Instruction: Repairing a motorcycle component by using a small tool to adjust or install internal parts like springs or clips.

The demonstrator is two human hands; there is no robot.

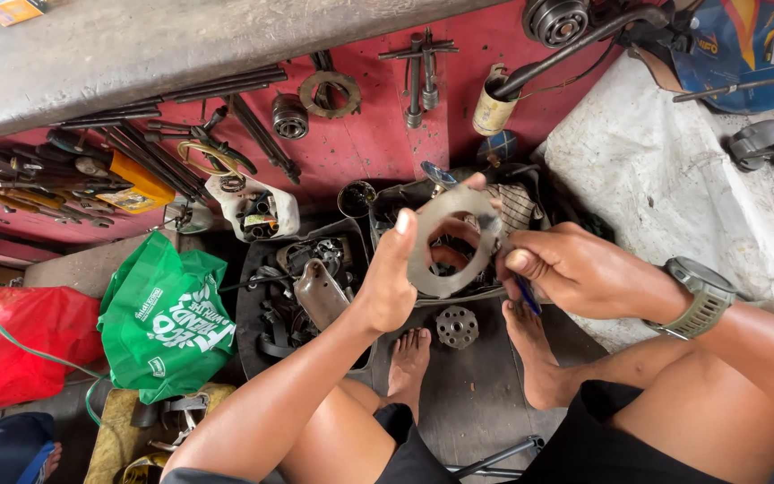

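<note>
My left hand (393,273) holds a flat grey metal ring plate (432,269) upright by its edge, thumb on the near face and fingertips showing at its top. My right hand (575,269), with a grey-green watch on the wrist, is closed on a thin blue-handled tool (527,294) whose tip meets the right side of the ring. Both hands hover over a dark tray (387,202) of greasy parts. A round toothed metal hub (457,326) lies on the floor between my bare feet.
A green shopping bag (167,318) and a red bag (20,345) lie at the left. Wrenches, rods and bearings cover the red floor (369,143) near a grey ledge (136,54). A white sheet (674,188) spreads at the right.
</note>
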